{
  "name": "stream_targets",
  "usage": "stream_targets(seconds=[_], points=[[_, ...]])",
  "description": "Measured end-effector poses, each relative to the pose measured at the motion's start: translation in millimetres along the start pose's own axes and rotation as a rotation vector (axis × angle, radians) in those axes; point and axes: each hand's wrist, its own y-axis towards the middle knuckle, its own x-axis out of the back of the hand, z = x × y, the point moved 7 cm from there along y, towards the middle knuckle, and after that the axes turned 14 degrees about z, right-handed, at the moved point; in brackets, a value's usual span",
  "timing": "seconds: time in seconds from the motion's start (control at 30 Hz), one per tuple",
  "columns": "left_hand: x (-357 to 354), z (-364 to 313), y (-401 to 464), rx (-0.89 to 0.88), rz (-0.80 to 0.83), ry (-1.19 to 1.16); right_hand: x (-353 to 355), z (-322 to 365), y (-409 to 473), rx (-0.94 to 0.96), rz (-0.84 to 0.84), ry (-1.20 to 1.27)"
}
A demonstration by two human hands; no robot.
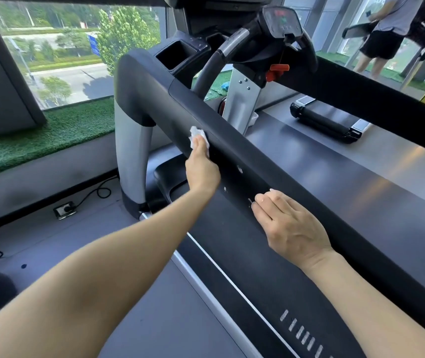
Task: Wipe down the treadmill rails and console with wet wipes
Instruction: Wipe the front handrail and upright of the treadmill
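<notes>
Treadmill, near rail [270, 161]: broad black bar running from the upper left of the frame down to the lower right; outer face carries small pale specks at mid-frame. Risk: specks between the two hands could be passed over if the stroke stays at the upper end.

Treadmill, far rail [361, 99]: black bar across the right of the frame, no hand on it. Judged not yet reached; risk of omission.

Belt deck [335, 171]: grey, between the rails. A dropped wipe would probably land here or on the floor at lower left.

Console [282, 20]: top centre, lit display, red safety clip [278, 71] below it. Risk: a wet cloth over the display may press controls or leave moisture; the clip could be knocked loose.

Right hand [291, 226]: centre-right, fingers bent and resting on the near rail's outer face, nothing visibly held. Risk: bare fingers may smudge the cleaned surface.

Left hand [202, 169]: centre, arm extended, fingers pressing the wipe flat to the rail. Risk: at full reach, pressure is weak and the cloth may slip out.

Wet wipe [195, 136]: white, crumpled, on the near rail's outer face at centre-left, partly under the left fingers. Risk: bunched so, little surface meets the rail, and streaks could result.

Floor socket and cable [64, 210]: lower left; a drip hazard.
</notes>
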Motion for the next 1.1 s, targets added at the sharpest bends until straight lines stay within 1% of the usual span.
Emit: stream_targets(seconds=[0.07,0.17,0.27,0.37,0.43,0.57,0.63,0.7,0.8,0.87,1.03,1.1], points=[[-21,-2,-34,-0.091,0.036,-0.012,0,0,0,-0.005,-0.011,0.002],[-47,-7,-83,-0.209,0.137,0.000,2,0,-1,-0.008,-0.015,-0.005],[-38,-2,-53,-0.182,0.111,-0.007,3,0,-1,-0.012,-0.021,-0.002],[-11,7,-4,-0.041,0.051,-0.039,1,0,-1,-0.014,-0.012,-0.015],[-5,10,0,0.005,0.034,-0.027,0,0,-1,-0.009,-0.007,-0.021],[-36,3,-53,-0.168,0.108,-0.010,-1,0,0,-0.015,-0.008,-0.040],[-44,1,-67,-0.218,0.127,0.001,-1,0,0,-0.015,-0.006,-0.050],[-36,0,-50,-0.208,0.119,-0.001,-1,-1,-1,-0.017,-0.001,-0.055],[-10,6,-4,-0.092,0.075,0.008,-1,0,-1,-0.016,0.009,-0.064],[-2,8,2,-0.052,0.039,-0.005,-3,0,-1,-0.016,0.016,-0.070],[-41,7,-65,-0.236,0.089,-0.017,-3,0,-1,-0.029,0.019,-0.083],[-39,9,-56,-0.246,0.061,-0.048,-3,0,-1,-0.028,0.024,-0.089]])
